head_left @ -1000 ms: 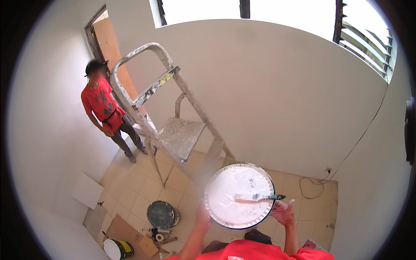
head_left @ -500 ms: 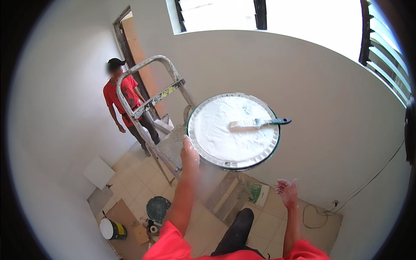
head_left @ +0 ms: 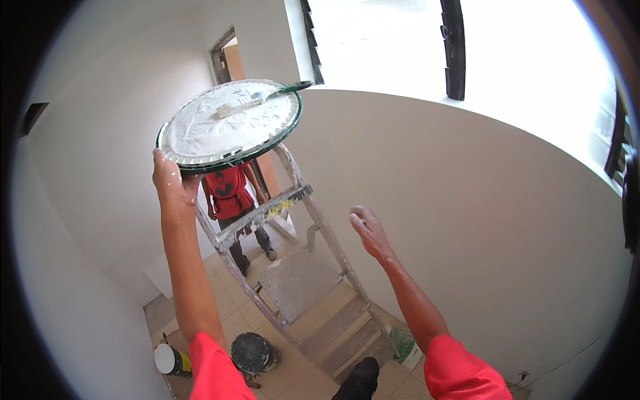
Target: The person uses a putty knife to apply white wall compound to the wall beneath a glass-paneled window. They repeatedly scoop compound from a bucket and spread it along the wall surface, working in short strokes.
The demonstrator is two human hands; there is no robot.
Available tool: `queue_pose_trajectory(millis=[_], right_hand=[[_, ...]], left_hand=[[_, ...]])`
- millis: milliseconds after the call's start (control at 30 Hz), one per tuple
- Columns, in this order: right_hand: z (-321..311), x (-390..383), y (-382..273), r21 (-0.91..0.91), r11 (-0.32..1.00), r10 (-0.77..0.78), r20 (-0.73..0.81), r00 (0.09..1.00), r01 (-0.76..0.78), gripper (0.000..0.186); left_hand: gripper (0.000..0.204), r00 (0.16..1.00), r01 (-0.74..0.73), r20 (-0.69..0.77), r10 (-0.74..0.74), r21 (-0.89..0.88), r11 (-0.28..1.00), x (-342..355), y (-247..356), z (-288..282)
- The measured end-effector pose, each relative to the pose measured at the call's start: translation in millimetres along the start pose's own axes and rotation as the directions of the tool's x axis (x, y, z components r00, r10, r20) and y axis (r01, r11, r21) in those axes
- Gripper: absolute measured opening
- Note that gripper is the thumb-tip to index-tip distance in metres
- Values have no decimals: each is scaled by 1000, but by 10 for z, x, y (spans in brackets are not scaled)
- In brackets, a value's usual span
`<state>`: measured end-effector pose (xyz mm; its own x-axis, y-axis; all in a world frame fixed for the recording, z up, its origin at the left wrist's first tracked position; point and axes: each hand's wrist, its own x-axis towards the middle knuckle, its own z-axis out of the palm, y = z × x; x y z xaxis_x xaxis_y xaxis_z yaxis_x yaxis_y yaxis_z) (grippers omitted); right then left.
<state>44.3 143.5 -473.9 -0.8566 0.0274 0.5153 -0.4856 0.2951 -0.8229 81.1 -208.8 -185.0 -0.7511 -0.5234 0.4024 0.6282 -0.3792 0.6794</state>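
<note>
My left hand (head_left: 175,181) grips the near-left edge of a round green-rimmed lid (head_left: 200,137) spread with thick white paint or paste, held high at the top of a paint-spattered metal stepladder (head_left: 293,288). A paintbrush (head_left: 293,87) with a green and black handle lies across it, bristles in the white layer. My right hand (head_left: 368,232) is raised to the right of the ladder's rail, empty, fingers slightly bent and loosely apart. My dark-clad leg (head_left: 357,383) shows near the ladder's lower steps.
A person (head_left: 227,190) in a red shirt stands behind the ladder by a doorway (head_left: 233,60). Two buckets (head_left: 255,352) (head_left: 172,360) and a white board (head_left: 157,270) are at the lower left. A louvred window (head_left: 453,57) tops the back wall (head_left: 467,220); a cable (head_left: 563,363) runs low at right.
My left hand has carried the lid up and leftward, to the ladder's top. My right hand, which left the lid earlier, has risen. The view has tilted upward and my leg is by the ladder.
</note>
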Motion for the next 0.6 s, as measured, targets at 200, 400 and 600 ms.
queue_pose_trajectory(millis=[200, 400, 600], right_hand=[[1148, 1407, -366, 38, 998, 39, 165, 985, -46, 55], [1265, 1496, -388, 194, 976, 65, 181, 981, -101, 46], [1109, 1572, -659, 313, 928, 125, 253, 959, -204, 41]], left_hand=[[61, 959, -46, -276, 62, 62, 997, 860, -100, 65], [64, 923, 38, -385, 4, 100, 994, 914, -194, 152], [62, 895, 50, -444, 36, 182, 982, 910, -167, 192]])
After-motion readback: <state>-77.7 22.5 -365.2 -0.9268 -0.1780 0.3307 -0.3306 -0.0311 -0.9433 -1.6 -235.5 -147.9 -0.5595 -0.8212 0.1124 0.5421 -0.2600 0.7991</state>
